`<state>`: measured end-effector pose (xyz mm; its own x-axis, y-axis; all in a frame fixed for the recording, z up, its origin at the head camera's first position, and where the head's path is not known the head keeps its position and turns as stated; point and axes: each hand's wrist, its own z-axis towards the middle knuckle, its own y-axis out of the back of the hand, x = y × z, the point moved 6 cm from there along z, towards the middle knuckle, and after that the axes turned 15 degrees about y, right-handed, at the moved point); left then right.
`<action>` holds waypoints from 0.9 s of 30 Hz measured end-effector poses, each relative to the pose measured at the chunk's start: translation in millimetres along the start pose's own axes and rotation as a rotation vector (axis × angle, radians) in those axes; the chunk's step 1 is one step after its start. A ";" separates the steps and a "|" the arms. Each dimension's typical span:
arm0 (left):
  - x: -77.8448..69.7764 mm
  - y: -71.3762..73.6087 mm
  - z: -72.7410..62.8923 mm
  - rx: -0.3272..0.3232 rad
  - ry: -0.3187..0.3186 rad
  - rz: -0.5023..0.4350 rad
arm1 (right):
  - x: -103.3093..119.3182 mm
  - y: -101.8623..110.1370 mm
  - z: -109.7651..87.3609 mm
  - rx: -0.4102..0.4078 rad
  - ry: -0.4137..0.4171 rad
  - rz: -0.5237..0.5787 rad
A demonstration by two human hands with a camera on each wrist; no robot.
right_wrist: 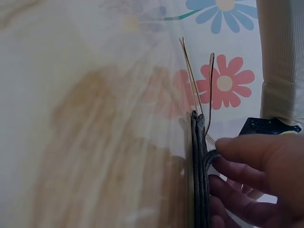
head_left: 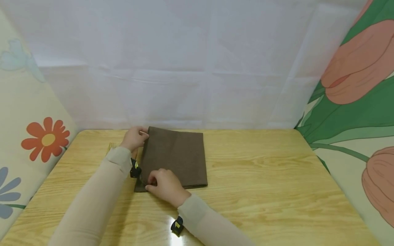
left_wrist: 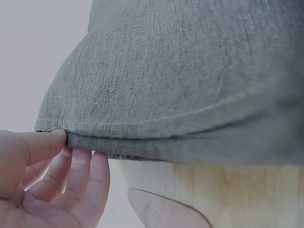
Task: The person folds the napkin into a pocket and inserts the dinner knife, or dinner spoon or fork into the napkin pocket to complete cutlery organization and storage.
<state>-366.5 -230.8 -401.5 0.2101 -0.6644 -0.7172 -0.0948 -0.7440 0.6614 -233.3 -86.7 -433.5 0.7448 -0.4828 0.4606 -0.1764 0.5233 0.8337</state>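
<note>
A dark brown folded cloth (head_left: 176, 155) lies on the table, several layers thick along its near edge. At its far left corner my left hand (head_left: 134, 138) pinches the hem between thumb and fingers; in the left wrist view that hemmed edge is lifted and bowed above the tabletop. My right hand (head_left: 166, 186) is at the near left part of the cloth. Its thumb and index finger pinch a curled-up top layer, seen from the side in the right wrist view, while flat layers stay stacked on the table beneath.
A gold fork (head_left: 111, 146) lies left of the cloth, partly hidden by my left forearm. Thin gold cutlery (right_wrist: 210, 90) shows past the cloth in the right wrist view. The wood-grain table (head_left: 261, 177) meets a white sheet (head_left: 184, 68) at the back, with flower-patterned panels (head_left: 354, 136) at both sides.
</note>
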 end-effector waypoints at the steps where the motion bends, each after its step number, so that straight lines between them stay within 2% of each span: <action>1: 0.8 0.2 -0.4 0.007 0.006 -0.007 | 0.2 -0.2 -0.5 0.006 0.014 -0.002; 5: 2.4 1.3 -2.4 0.016 0.019 -0.002 | 1.1 -0.7 -1.8 0.056 0.062 -0.012; 8: 5.2 -0.6 -1.9 0.046 0.038 0.041 | 1.1 -1.0 -2.9 0.101 0.081 -0.016; 12: 14.2 -9.6 -0.5 0.159 0.098 0.106 | 0.0 -2.5 -7.8 0.158 0.090 0.035; 16: 20.9 -18.3 1.4 0.233 0.122 0.136 | -3.8 0.7 -15.4 0.185 0.085 0.174; 19: 20.8 -21.0 2.5 0.247 0.119 0.119 | -9.3 12.4 -22.2 0.160 0.054 0.239; 21: 17.7 -21.7 0.8 0.251 0.125 0.111 | -14.8 24.6 -27.8 0.119 0.012 0.242; 24: 13.6 -20.2 -4.0 0.220 0.112 0.125 | -24.6 44.2 -36.5 0.046 -0.061 0.197; 27: 12.1 -18.8 -6.2 0.146 0.074 0.181 | -35.8 62.1 -44.0 -0.021 -0.129 0.189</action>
<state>-356.2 -224.4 -421.2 0.2473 -0.7849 -0.5682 -0.2761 -0.6192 0.7351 -242.6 -6.0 -411.6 0.6110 -0.4599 0.6444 -0.2907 0.6268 0.7230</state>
